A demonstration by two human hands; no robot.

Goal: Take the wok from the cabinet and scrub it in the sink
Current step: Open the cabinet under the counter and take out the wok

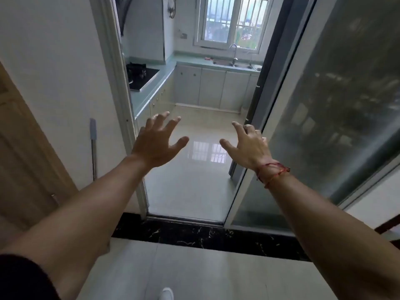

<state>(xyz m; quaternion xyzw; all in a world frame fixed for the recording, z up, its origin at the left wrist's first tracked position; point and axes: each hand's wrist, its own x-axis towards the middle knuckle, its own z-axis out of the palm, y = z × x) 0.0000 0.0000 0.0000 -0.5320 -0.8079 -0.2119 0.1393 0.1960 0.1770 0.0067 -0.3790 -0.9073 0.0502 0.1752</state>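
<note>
Left hand (159, 141) and right hand (246, 146), fingers spread, holding nothing, hover by the sliding door (324, 115); the sink (236, 64) lies well beyond it.

Legible text: none. Checked the cabinet doors (213, 87), the hob (144, 75), the sink (242, 66) and the frosted glass door (337, 109). No label, brand mark, number or sign can be read on any of them (the far surfaces are small and soft).
</note>
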